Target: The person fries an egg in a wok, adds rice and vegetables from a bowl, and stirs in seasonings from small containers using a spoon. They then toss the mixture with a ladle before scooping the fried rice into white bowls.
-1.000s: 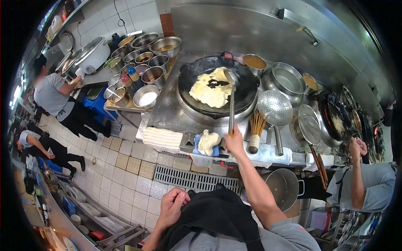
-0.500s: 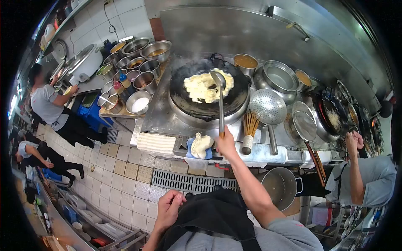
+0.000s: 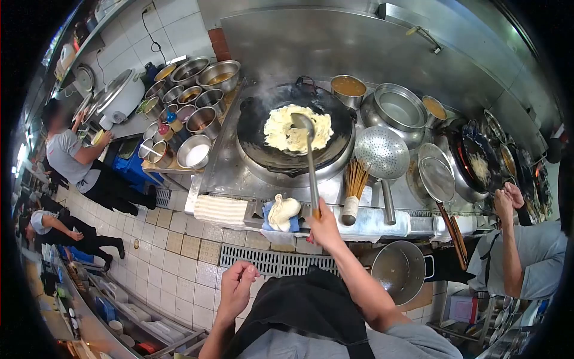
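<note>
My right hand is wrapped round the handle of a long ladle. The ladle's bowl rests on a pale yellow, egg-like mass spread in the middle of a black wok. Steam rises at the wok's back left. Away from the stove, beside my dark apron, my left hand is held with its fingers curled in and nothing visible in it. A bamboo brush and a perforated skimmer lie to the right of the ladle.
Several metal bowls of ingredients stand left of the wok. Folded cloths lie along the stove's front edge. A large pot is low on the right. A co-worker stands at the right; other people are at the left.
The ladle's bowl has shifted left and down over the yellow mass, which is now spread rounder. My right hand has moved slightly toward me, and my left hand slightly left.
</note>
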A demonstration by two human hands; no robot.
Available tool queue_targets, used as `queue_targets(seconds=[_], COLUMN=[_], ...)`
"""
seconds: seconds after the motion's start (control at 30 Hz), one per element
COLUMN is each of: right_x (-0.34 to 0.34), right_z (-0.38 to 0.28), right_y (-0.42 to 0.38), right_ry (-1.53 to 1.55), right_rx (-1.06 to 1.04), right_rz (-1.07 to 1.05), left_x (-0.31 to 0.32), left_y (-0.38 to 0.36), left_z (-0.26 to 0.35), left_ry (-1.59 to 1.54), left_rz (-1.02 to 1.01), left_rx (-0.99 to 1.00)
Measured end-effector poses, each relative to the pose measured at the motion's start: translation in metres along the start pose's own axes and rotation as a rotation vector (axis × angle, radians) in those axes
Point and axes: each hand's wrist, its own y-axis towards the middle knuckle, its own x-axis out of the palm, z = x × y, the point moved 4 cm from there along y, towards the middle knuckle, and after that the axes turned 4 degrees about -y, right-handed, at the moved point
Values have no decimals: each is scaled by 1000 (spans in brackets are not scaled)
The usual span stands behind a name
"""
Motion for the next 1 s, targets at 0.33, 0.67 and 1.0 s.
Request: queue_targets(seconds=[0.33, 0.67, 1.0], right_x=[-34, -64, -106], right_z=[14, -19, -54], right_y=[42, -5, -104], right_ry=[168, 482, 309], right_rx=[202, 461, 359], right_rz=[-193, -355, -109], left_x=[38, 71, 76], left_y=[67, 221, 289], left_z=[12, 0, -34], left_ry=[26, 837, 683], left_rz=[-11, -11, -231], left_rx=[70, 689, 558])
